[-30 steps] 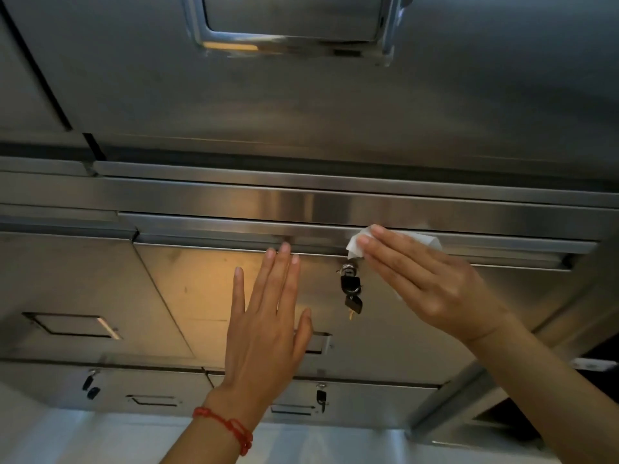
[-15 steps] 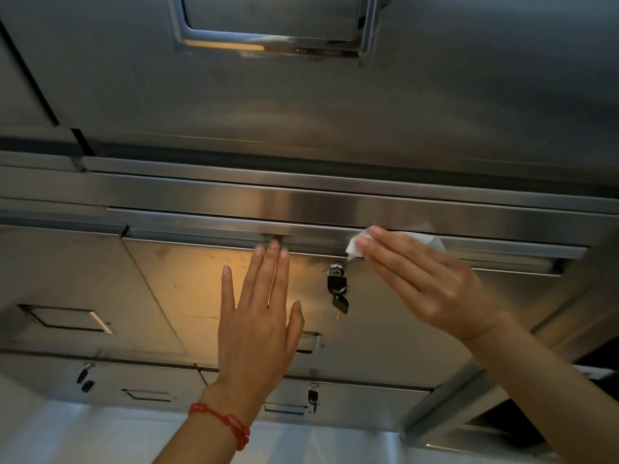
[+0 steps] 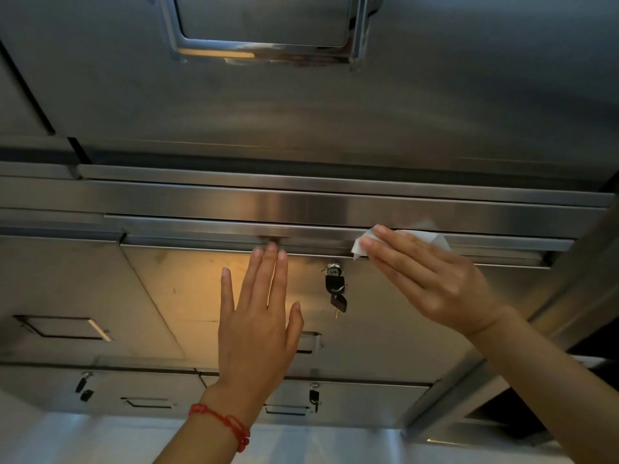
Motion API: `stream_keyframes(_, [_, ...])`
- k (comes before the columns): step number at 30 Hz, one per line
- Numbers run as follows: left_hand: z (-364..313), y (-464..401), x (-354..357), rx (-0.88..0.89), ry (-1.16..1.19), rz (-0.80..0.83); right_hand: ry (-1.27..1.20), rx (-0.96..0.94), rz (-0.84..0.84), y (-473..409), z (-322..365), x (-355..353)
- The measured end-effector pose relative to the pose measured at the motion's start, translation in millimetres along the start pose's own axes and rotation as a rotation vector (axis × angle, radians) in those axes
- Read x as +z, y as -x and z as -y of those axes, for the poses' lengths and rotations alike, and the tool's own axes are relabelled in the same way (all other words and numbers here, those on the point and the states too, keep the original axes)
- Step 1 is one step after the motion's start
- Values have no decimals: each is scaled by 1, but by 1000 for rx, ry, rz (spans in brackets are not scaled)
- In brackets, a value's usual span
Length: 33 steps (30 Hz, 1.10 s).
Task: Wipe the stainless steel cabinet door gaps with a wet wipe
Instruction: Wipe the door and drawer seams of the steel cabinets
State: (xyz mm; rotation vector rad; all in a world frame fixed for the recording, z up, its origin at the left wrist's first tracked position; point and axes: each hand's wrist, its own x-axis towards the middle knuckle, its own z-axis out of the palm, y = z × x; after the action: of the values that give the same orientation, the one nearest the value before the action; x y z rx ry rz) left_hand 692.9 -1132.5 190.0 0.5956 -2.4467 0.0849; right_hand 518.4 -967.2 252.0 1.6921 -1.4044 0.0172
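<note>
Here, wet wipe [image 3: 402, 239] under right hand [image 3: 432, 283] fingers [image 3: 378, 244], on door gap [image 3: 234, 226]

In front of you the cabinet door [image 3: 207, 296] is brushed stainless steel, smooth and dully reflective with a warm glow and a few faint smudges on it, while the horizontal rail [image 3: 301, 209] above it has a brighter, satin sheen with fine grain lines. Your right hand [image 3: 432, 283] presses a thin white wet wipe [image 3: 438, 239], soft, matt and creased like damp paper cloth, against that metal edge. The lock [image 3: 332, 270] is shiny chromed metal, its keys [image 3: 336, 293] have glossy black plastic heads, and your left wrist carries a red woven cord bracelet [image 3: 231, 426].
</note>
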Motion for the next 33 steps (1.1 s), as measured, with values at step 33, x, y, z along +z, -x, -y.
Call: stream_keyframes(33, [1, 2, 9, 31, 6, -57, 6, 30, 19, 16, -7, -12])
